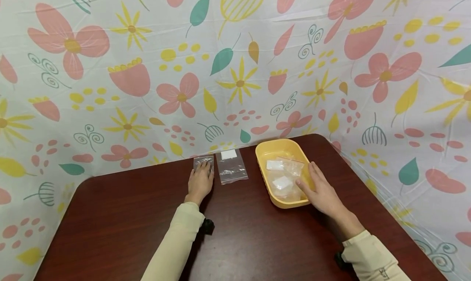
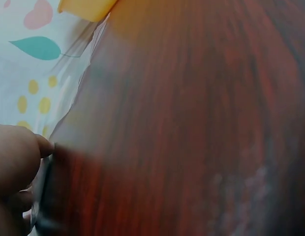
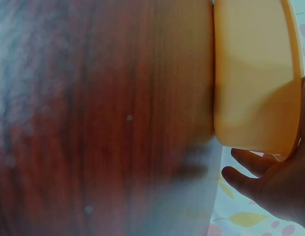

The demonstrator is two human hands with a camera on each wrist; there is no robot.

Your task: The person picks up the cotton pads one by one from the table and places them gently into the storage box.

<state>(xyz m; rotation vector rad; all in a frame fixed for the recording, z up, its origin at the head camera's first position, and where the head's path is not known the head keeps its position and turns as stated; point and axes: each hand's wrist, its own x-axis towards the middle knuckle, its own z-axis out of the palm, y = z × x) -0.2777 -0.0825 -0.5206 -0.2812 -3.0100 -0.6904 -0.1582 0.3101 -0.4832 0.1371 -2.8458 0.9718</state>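
In the head view my left hand point(image 1: 200, 184) lies over a clear zip bag point(image 1: 203, 158) at the far edge of the table, its fingers spread on the plastic. Beside it, to the right, lies another clear zip bag point(image 1: 232, 172) with a white piece in its upper end. My right hand point(image 1: 324, 194) is at the right side of a yellow tray point(image 1: 262, 167), fingers extended along the rim and thumb over the tray's inside. Clear packets with white pieces point(image 1: 282, 183) lie inside the tray. In the left wrist view, the fingers point(image 2: 17, 157) show at the table's edge.
A dark reddish-brown wooden table point(image 1: 121, 219) carries everything. Behind and along its right side hangs a floral-printed cloth point(image 1: 220, 84), close against the far edge. Small dark devices point(image 1: 207, 226) are worn on both wrists, below the pale sleeves.
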